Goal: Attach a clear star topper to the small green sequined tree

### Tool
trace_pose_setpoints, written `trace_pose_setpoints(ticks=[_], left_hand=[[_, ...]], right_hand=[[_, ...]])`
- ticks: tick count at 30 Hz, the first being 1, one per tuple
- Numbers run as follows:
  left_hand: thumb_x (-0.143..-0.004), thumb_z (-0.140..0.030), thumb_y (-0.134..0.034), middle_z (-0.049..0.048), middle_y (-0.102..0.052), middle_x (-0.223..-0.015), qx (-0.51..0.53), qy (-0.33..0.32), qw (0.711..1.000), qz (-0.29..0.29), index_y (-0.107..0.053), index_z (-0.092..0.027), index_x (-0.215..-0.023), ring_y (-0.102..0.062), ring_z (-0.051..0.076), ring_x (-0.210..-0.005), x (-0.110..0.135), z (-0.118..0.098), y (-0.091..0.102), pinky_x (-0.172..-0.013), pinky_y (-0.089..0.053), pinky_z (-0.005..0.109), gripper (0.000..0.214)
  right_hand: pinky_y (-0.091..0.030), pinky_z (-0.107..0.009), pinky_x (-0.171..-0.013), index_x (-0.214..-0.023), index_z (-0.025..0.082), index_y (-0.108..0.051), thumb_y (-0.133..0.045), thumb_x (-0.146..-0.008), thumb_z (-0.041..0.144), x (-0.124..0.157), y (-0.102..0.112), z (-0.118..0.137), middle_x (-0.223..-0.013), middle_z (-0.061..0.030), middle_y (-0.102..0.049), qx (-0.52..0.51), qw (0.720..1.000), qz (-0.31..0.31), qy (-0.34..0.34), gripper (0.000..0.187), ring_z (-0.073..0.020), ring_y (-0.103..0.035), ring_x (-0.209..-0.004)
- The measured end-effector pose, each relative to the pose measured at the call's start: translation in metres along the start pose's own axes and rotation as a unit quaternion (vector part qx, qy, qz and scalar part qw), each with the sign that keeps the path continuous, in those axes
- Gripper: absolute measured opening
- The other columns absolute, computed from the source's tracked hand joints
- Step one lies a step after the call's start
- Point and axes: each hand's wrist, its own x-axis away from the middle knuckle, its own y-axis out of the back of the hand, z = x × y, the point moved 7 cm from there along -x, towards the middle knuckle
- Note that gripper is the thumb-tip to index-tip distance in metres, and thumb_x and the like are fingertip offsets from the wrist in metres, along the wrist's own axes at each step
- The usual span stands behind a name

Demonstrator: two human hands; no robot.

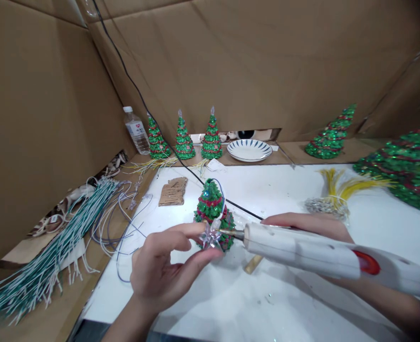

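In the middle of the table stands a small green Christmas tree point(210, 195) with red garland. Just in front of it, my left hand point(163, 268) pinches a clear plastic star point(210, 237) between thumb and fingers. A thin wire point(224, 192) loops from the tree's top down to the star's white base. From the right, my right hand point(310, 228) is wrapped round a white glue gun point(302, 249) with a red part on its side. Its metal nozzle points left and meets or nearly meets the star's base. Most right-hand fingers are hidden behind the gun.
Green and white wires point(63, 242) lie bundled at left. Behind stand several small trees point(212, 140), a water bottle point(137, 130) and a plate point(249, 150). Yellow wires point(338, 187) and larger trees point(405, 166) are at right. A black cord point(135, 85) crosses the table.
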Motion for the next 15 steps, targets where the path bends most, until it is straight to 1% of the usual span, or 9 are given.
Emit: trace_pose_setpoints(ticks=[3,6,11,15], left_hand=[[-0.065,0.003,-0.075,0.0031,-0.073,-0.088,-0.002,-0.003,1.000,0.005,-0.048,-0.014,-0.092,-0.071,0.011,-0.072,-0.0006,-0.0011,0.0001,-0.069,-0.060,0.016,0.042],[-0.065,0.004,-0.075,0.0031,-0.072,-0.089,-0.002,-0.005,1.000,0.010,-0.048,-0.013,-0.092,-0.070,0.010,-0.075,0.0005,-0.0008,0.0003,-0.069,-0.058,0.014,0.042],[-0.066,0.006,-0.072,0.0029,-0.071,-0.091,0.007,-0.029,0.999,0.013,-0.047,-0.012,-0.094,-0.070,0.008,-0.077,0.0000,-0.0010,0.0011,-0.072,-0.057,0.012,0.042],[-0.064,0.010,-0.071,0.0029,-0.070,-0.093,0.001,-0.047,0.999,0.021,-0.046,-0.010,-0.095,-0.069,0.007,-0.078,-0.0016,-0.0012,0.0008,-0.074,-0.057,0.012,0.045]], right_hand=[[-0.050,-0.009,-0.065,-0.098,0.030,-0.069,-0.061,-0.081,0.028,-0.0016,0.0000,0.0021,-0.091,0.0062,-0.073,-0.009,1.000,0.006,0.006,0.019,-0.0086,-0.069,-0.074],[-0.048,-0.007,-0.063,-0.096,0.029,-0.069,-0.057,-0.083,0.024,-0.0041,-0.0007,0.0050,-0.088,0.0064,-0.073,-0.012,1.000,0.008,-0.001,0.018,-0.0069,-0.068,-0.072],[-0.048,-0.007,-0.066,-0.092,0.028,-0.071,-0.062,-0.079,0.028,-0.0028,0.0009,0.0045,-0.088,0.0059,-0.073,-0.012,1.000,-0.025,-0.002,0.015,-0.0075,-0.069,-0.074],[-0.049,-0.007,-0.067,-0.094,0.030,-0.070,-0.062,-0.080,0.029,-0.0014,0.0014,0.0022,-0.090,0.0071,-0.074,0.003,1.000,-0.026,0.003,0.016,-0.0075,-0.069,-0.076]])
